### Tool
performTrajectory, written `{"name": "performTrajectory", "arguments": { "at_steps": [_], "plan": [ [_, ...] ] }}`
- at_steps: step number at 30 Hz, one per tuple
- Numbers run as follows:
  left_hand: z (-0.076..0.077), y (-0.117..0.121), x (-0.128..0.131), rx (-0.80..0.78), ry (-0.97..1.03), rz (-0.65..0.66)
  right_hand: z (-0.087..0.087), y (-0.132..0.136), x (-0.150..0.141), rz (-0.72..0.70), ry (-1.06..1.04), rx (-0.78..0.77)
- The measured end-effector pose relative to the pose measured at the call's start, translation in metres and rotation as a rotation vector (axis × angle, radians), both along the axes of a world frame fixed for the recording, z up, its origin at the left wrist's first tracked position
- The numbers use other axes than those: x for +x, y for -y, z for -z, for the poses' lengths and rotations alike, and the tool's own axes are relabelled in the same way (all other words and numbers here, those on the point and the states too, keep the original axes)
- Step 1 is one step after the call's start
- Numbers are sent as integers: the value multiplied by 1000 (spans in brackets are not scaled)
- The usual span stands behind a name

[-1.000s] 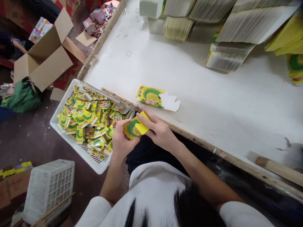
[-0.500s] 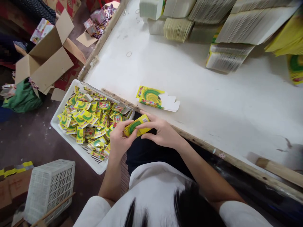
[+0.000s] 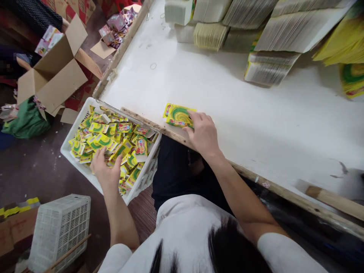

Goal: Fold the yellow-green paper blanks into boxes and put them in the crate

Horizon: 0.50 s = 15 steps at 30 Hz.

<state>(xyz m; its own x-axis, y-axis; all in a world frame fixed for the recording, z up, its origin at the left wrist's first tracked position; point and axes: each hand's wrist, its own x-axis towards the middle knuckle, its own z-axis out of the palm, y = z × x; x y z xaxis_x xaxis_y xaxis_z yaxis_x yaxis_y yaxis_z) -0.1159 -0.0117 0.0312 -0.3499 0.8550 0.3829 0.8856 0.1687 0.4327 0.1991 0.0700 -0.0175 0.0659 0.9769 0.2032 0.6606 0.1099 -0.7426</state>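
The left hand (image 3: 107,169) was spread; I couldn't tell if the right hand (image 3: 204,133) gripped the flat yellow-green card box (image 3: 178,115), which squeezing could bend.

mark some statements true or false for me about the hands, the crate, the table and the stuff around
1. The right hand is at one end of a yellow carton on the white table. True.
2. No hand is over the crate. False: the left hand is open above the white crate.
3. Many small yellow boxes fill that crate. True.
4. Every cardboard box is closed. False: the large cardboard box at upper left has open flaps.
5. Tightly packed stacks stand on the table. True.
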Motion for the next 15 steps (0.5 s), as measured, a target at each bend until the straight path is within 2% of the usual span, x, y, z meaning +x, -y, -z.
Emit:
{"name": "performTrajectory", "arguments": {
  "at_steps": [2, 3, 9, 13, 15],
  "plan": [
    [3, 0, 1, -35, 42, -9, 6, -6, -2, 38, 164, -36],
    [6, 0, 9, -70, 113, 31, 9, -7, -3, 43, 196, -34],
    [26, -5, 82, -270, 610, 383, 14, 1, 0, 76, 77, 70],
    [36, -12, 113, -291, 944, 516, -3, 16, 7, 46, -24, 132],
    [37, -16, 126, -205, 1118, 579, -18, 28, 2, -90, -41, 140]
  ]
}}
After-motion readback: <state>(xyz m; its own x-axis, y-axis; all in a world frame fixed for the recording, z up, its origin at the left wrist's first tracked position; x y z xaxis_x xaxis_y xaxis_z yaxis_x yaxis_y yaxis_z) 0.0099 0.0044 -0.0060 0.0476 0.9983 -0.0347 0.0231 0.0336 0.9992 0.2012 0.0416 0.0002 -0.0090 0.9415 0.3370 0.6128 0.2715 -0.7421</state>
